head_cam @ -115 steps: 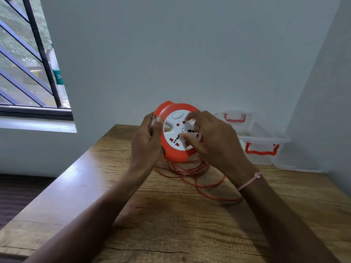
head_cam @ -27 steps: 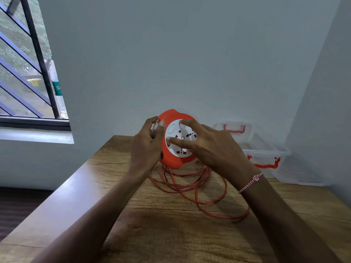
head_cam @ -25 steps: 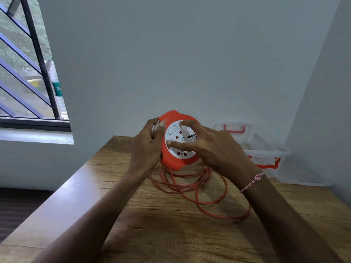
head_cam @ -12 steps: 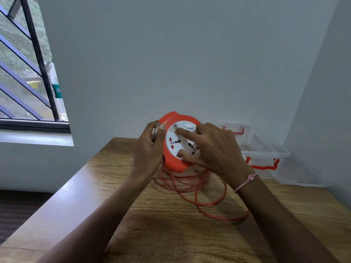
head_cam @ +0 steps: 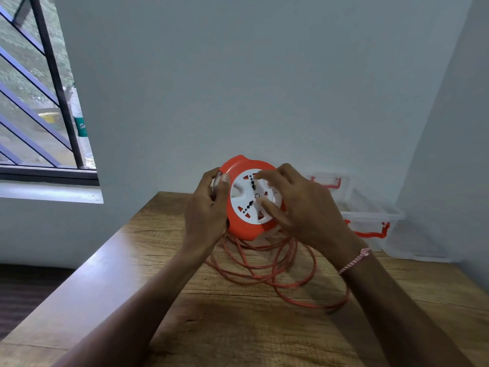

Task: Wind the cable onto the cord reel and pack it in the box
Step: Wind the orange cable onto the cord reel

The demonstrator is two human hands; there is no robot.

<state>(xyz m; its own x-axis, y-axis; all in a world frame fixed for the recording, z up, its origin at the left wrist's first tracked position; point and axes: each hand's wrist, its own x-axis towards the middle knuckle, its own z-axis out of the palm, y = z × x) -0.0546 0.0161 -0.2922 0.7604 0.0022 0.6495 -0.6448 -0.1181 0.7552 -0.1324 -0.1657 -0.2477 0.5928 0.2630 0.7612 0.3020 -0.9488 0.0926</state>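
The round orange cord reel (head_cam: 239, 226) with a white socket face is held upright above the wooden table (head_cam: 238, 327). My left hand (head_cam: 206, 210) grips the reel's left rim. Fingers of my right hand (head_cam: 299, 207) press on the white face. Loose orange cable (head_cam: 267, 263) hangs from under the reel and lies in several loops on the table. The clear plastic box (head_cam: 370, 213) with red handles stands open at the back right corner, apart from both hands.
A clear lid (head_cam: 415, 247) lies beside the box against the right wall. Walls close off the back and right sides. A barred window (head_cam: 39, 102) is at the left, and the table's left edge drops to a dark floor.
The white socket face has turned under my right fingers, and the cable loops on the table have shifted slightly. My left hand keeps its grip on the rim.
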